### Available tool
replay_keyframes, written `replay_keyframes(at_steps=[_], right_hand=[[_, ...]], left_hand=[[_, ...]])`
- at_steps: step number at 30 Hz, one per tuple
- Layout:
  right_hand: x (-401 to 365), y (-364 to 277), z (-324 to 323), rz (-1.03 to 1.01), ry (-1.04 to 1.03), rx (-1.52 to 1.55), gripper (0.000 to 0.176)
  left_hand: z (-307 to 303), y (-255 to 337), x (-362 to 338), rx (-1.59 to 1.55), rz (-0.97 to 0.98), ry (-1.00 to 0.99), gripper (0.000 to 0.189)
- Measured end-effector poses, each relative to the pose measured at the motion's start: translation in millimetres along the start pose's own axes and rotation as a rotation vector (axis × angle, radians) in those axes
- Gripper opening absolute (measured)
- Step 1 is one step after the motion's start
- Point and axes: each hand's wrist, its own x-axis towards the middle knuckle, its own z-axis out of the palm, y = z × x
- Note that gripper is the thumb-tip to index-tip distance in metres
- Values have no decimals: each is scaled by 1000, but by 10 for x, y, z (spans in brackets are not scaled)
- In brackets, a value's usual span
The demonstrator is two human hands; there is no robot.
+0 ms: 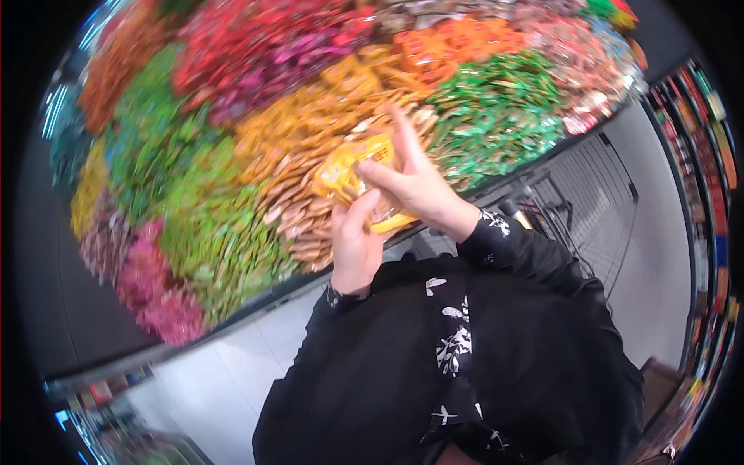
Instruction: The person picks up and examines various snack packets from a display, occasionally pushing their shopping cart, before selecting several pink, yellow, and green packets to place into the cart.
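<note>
Both hands hold a shiny yellow packet (341, 172) over the front edge of a wide display of wrapped goods. My left hand (356, 242) is closed on its lower side, with the thumb pointing up against it. On the right side of the packet, my right hand (415, 180) pinches it with the thumb across the front, while the index finger stretches upward. Tan packets (306, 225) lie just left of and beneath the hands. Orange-yellow packets (291, 124) are heaped beyond. Print on the held packet is too blurred to read.
Green packets (496, 116) lie right of the hands, light green packets (209, 225) to the left, red packets (256, 39) at the back. A metal shopping cart (573, 198) stands at the right, beside the display. Stocked shelves (709, 201) line the far right.
</note>
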Motion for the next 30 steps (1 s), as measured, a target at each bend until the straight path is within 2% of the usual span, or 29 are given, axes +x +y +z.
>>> replay_keyframes(at_steps=[1,2,3,5,6,8,9,11,12,14,16,17,18,19,20,22,26,30], right_hand=[[4,19,-138,98,5,-131,66],[-2,-8,-220,180,-158,18,51],[-106,-236,-201,261,-210,25,42],[-274,-390,-291,254,-267,84,47],[-313,-371,-383,200,-287,38,49],[-489,-541,-477,47,-231,-176,45],[-579,-606,-545,21,-185,-178,45],[-784,-782,-731,166,-162,-96,45],[-896,-890,-828,150,-137,-98,45],[-1138,-1111,-985,200,-98,-14,44],[-1393,-1347,-1129,123,-48,-18,45],[-1527,-1526,-1229,165,9,-66,45],[-1634,-1682,-1378,206,68,-117,46],[-1707,-1757,-1598,73,111,-244,49],[-1826,-1897,-1765,45,204,-255,50],[-2078,-2135,-2259,37,278,-304,49],[-2503,-2278,-3354,19,582,-321,44],[-2754,-1910,-4545,120,768,-107,38]], left_hand=[[106,-7,0,58,14,51,38],[73,-50,15,114,-6,43,43],[128,-115,12,169,35,57,51],[80,-156,-36,516,38,-33,60],[128,-229,-19,481,90,-77,64],[239,-262,64,563,106,-292,66],[271,-325,97,564,78,-337,66],[327,-525,154,632,-22,-474,76],[368,-631,163,668,-65,-533,83],[542,-783,140,678,-142,-591,83],[864,-935,110,710,-297,-747,85],[937,-1064,143,699,-325,-860,86],[1125,-1209,87,619,-270,-884,86],[1280,-1400,75,603,-227,-873,83],[1420,-1589,89,588,-189,-859,81],[1756,-1966,106,908,175,-896,63],[2106,-2694,240,1181,229,-1078,38],[2396,-3354,335,1259,233,-1136,35]])
